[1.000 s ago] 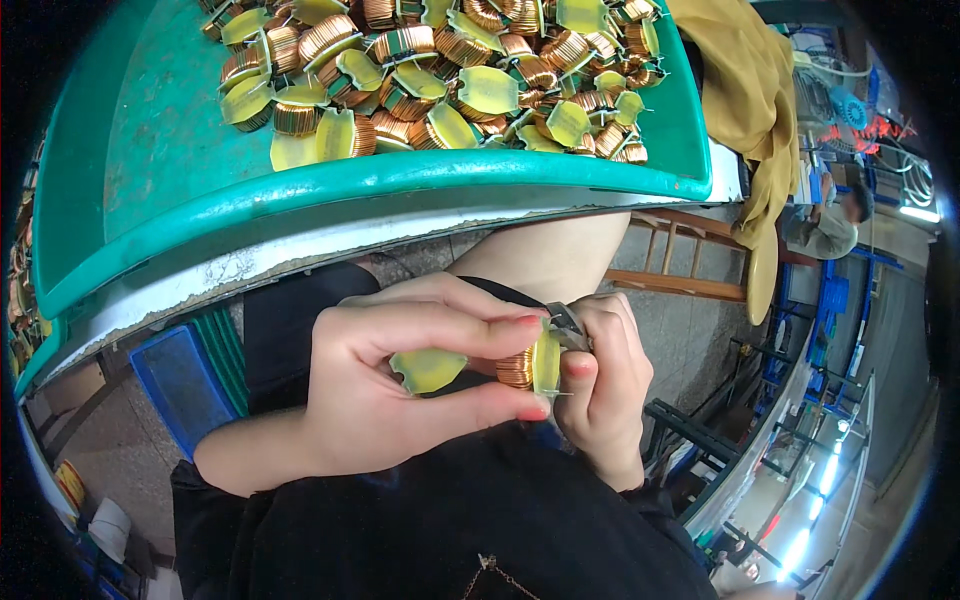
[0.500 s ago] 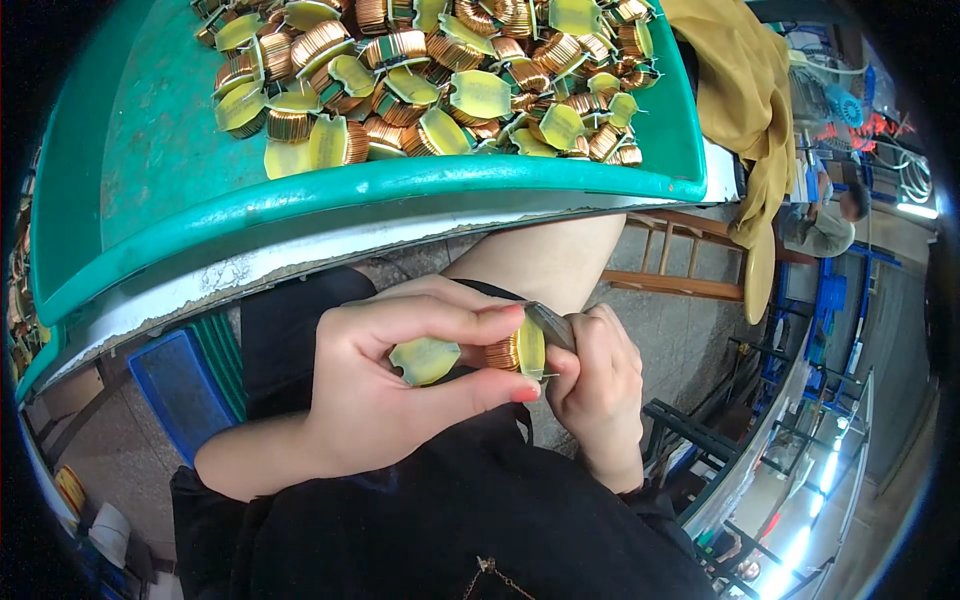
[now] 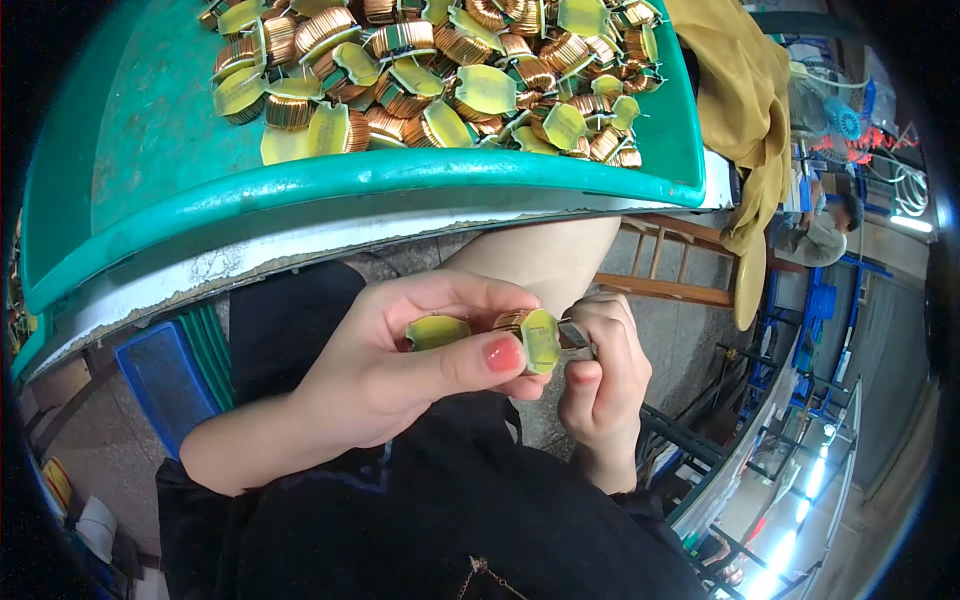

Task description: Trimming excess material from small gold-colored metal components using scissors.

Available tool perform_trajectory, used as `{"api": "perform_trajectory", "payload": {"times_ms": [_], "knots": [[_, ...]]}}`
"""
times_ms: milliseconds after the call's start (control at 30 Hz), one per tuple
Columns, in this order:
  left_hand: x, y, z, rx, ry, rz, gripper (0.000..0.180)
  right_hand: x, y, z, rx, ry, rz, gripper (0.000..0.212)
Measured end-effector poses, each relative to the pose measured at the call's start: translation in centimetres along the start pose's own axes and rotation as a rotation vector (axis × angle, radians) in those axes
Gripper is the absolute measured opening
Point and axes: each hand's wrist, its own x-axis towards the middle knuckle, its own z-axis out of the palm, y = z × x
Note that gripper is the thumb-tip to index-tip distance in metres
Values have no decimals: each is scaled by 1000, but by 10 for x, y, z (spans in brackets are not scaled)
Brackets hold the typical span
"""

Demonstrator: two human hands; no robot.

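My left hand [image 3: 400, 365] is closed on a copper-wound toroidal coil [image 3: 540, 340], pinched by thumb and fingers with its yellow end plate turned to the right. A second coil, showing its yellow plate [image 3: 437, 332], is tucked further back in the same hand. Closed around a small grey metal tool [image 3: 574, 334], my right hand [image 3: 606, 375] sits just right of the pinched coil. The tool's tip is close to the coil's wire leads; whether they touch I cannot tell. Most of the tool is hidden in the fingers, so its kind is unclear.
Beyond my hands, a green tray [image 3: 330, 185] holds many similar coils [image 3: 487, 90] on a white-edged table. Yellow-brown cloth [image 3: 735, 90] hangs at the right, above a wooden stool [image 3: 650, 285]. A blue bin [image 3: 165, 385] stands low at the left. Another person [image 3: 820, 235] is far right.
The pinched coil has turned so its yellow plate shows more fully. The tool has drawn back from the plate's top edge to the right side. My left thumb has moved up over the coil.
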Motion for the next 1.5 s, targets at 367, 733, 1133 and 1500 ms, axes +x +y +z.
{"api": "perform_trajectory", "payload": {"times_ms": [367,733,1133,1500], "knots": [[0,2,0,-13,-34,-74,36,2,1,3,-23,56,-38,34],[1,1,0,-17,14,-123,33,5,-2,-1,-228,-48,-94,32],[2,-18,2,547,150,286,34,0,2,3,-240,-83,-78,24],[6,-15,-3,685,120,323,39,-7,-1,6,-189,17,35,25]]}}
